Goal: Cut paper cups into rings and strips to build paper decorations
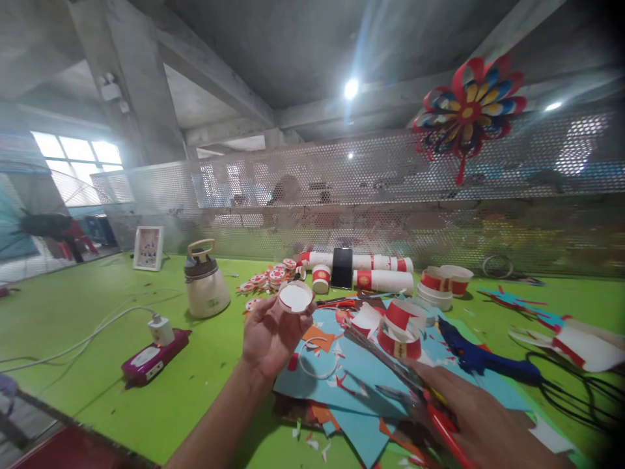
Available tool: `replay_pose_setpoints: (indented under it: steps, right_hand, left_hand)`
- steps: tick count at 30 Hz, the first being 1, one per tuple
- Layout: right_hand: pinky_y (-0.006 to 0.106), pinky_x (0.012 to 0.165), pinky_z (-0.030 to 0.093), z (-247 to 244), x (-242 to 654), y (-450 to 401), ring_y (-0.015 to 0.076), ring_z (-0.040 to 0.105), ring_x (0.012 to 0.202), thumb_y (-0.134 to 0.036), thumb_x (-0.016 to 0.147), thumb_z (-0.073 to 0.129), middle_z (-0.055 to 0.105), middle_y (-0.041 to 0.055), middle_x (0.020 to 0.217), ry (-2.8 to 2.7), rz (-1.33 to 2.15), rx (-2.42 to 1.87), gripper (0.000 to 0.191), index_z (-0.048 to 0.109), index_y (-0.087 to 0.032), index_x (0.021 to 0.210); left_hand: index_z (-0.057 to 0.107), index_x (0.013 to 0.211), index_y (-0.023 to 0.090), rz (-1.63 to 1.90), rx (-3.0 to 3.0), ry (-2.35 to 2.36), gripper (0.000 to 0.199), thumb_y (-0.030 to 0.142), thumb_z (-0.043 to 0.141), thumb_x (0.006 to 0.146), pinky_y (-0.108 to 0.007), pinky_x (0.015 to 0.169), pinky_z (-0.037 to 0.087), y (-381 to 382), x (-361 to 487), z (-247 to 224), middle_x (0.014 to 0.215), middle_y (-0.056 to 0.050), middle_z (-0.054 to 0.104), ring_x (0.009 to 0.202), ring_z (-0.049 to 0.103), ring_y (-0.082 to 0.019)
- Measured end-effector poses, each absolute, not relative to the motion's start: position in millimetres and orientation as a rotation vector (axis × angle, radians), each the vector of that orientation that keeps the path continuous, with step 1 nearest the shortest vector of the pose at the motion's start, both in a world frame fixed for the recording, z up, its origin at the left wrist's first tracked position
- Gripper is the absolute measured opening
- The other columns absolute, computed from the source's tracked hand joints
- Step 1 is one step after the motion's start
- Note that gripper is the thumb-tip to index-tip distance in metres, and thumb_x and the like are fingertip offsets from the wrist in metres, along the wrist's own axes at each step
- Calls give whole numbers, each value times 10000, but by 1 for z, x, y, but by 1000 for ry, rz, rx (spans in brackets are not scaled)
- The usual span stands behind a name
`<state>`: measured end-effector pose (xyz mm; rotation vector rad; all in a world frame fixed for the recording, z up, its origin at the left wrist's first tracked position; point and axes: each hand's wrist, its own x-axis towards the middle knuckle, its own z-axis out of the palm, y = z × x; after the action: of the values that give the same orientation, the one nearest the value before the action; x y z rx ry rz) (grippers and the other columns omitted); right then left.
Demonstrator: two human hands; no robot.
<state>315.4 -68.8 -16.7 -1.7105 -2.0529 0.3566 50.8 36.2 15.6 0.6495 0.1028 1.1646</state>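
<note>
My left hand (pixel 273 335) holds a small round white paper cup bottom (pixel 295 297) by its rim, tilted so its inside faces me. In my right hand (pixel 476 410) is a pair of scissors (pixel 415 384) with red and yellow handles, its blades spread apart and pointing up and to the left. The blades hang above blue paper sheets (pixel 356 404) strewn with scraps. A thin white ring (pixel 318 374) lies on the paper between my hands. Cut red-and-white cup pieces (pixel 399 339) sit just beyond the scissors.
A blue glue gun (pixel 483 358) with a black cord lies at the right. Behind are stacked paper cups (pixel 381 281), a phone (pixel 342 268) and round patterned pieces (pixel 273 277). At the left stand a jug (pixel 205 290) and a purple power strip (pixel 155 358).
</note>
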Motion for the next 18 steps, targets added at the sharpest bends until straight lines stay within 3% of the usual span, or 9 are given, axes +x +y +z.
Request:
replay_pose_setpoints:
  steps: [2, 5, 9, 13, 16, 18]
  right_hand:
    - [411, 775, 512, -21, 318, -69, 277, 646, 901, -339, 847, 524, 644, 129, 1038, -2096, 233, -1748, 467, 524, -251, 1306]
    - [444, 755, 495, -23, 323, -69, 301, 610, 899, -292, 814, 552, 613, 139, 994, -2190, 32, -1795, 469, 558, -226, 1279]
    - [402, 730, 488, -21, 334, -68, 268, 595, 847, -180, 813, 520, 609, 116, 937, -2196, -174, -1772, 471, 556, -251, 1277]
    - [344, 681, 489, -20, 341, -66, 232, 598, 785, -213, 830, 536, 609, 85, 914, -2200, -231, -1712, 466, 535, -281, 1291]
    - [391, 685, 496, -16, 340, -65, 258, 601, 793, -239, 827, 547, 615, 88, 877, -2220, -247, -1737, 403, 590, -258, 1227]
    - [417, 765, 499, -9, 339, -66, 269, 611, 885, -243, 847, 524, 634, 110, 956, -2152, -198, -1729, 403, 573, -233, 1248]
  left_hand:
    - [585, 1126, 154, 1147, 655, 97, 392, 240, 561, 745, -261, 686, 496, 37, 51, 14, 966, -120, 671, 849, 628, -210]
    - [578, 1136, 148, 1140, 655, 109, 386, 226, 553, 759, -279, 684, 508, 40, 51, 14, 960, -123, 673, 857, 638, -226]
    - [566, 1147, 136, 1176, 614, 172, 351, 188, 524, 802, -277, 663, 527, 41, 52, 15, 940, -130, 677, 873, 656, -236]
    - [568, 1137, 136, 1189, 599, 221, 316, 188, 509, 831, -275, 665, 547, 41, 51, 15, 966, -134, 680, 903, 662, -237]
    - [584, 1115, 127, 1202, 628, 248, 303, 191, 543, 822, -265, 684, 555, 42, 50, 13, 992, -135, 681, 922, 661, -236]
    - [596, 1106, 125, 1214, 689, 277, 307, 194, 581, 807, -269, 710, 558, 43, 51, 11, 994, -125, 682, 919, 661, -230]
